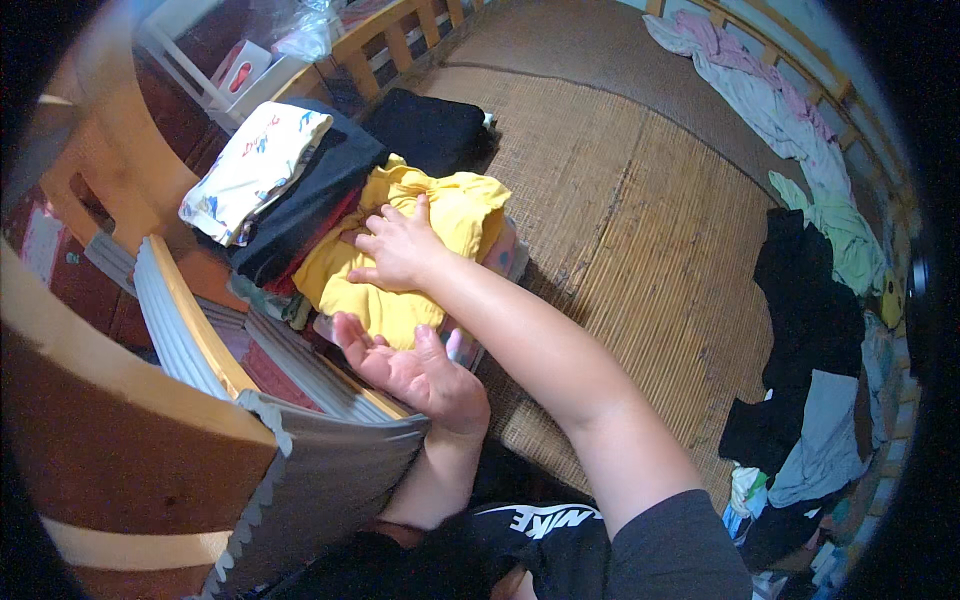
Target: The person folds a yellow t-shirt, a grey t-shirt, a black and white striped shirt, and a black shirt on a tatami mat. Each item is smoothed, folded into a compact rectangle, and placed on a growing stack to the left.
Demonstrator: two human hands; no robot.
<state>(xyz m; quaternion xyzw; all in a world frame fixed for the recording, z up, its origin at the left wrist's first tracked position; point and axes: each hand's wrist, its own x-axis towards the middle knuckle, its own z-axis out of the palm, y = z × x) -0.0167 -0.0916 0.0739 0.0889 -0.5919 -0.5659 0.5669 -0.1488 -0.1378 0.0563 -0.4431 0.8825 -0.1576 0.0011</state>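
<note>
A yellow garment [455, 200], wrinkled and loosely folded, tops a pile of clothes left of centre. My right hand [400, 250] lies on it palm down, its fingers spread over the cloth. Just below the garment's near edge, my left hand [425, 385] is turned palm up with its fingers apart. Whether its fingertips touch the pile I cannot tell. Beside the yellow garment stands a stack of dark folded clothes [340, 150] with a white patterned garment [255, 165] on top. Behind them lies a black folded garment [430, 130].
A woven bamboo mat [640, 250] covers the bed. Along its right side lie loose clothes, among them a black garment [805, 300], a grey one [820, 440] and a pale green one [840, 235]. A wooden rail with a grey cloth [340, 460] stands at the near left.
</note>
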